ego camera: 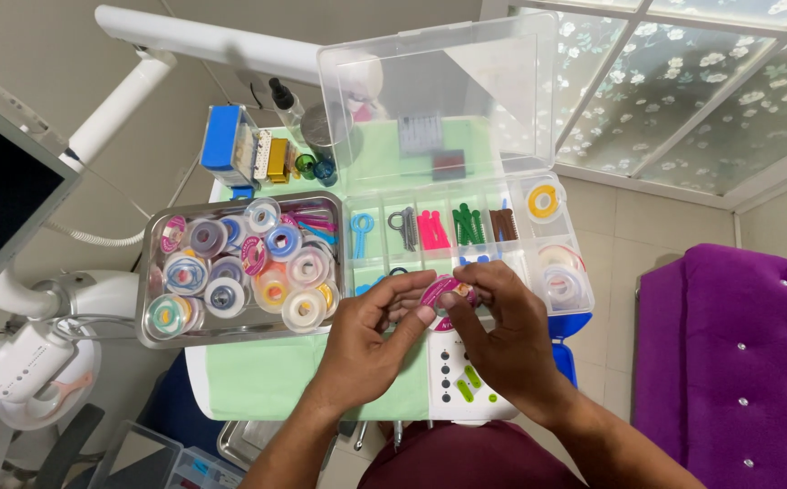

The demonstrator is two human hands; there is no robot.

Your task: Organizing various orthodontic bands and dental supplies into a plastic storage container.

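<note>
Layout at your work surface, seen from above.

Your left hand (366, 340) and right hand (502, 335) meet over the near edge of the tray table (258, 376), both gripping a small spool (439, 292) between them. The metal tray (153, 337) of spools lies to your left; the compartment box (579, 299) sits directly behind your hands, its lid (439, 100) standing open at the back. Small containers (267, 154) stand behind the metal tray. A control panel (461, 385) lies under your right hand. An upholstered seat (738, 353) is well apart on your right.
</note>
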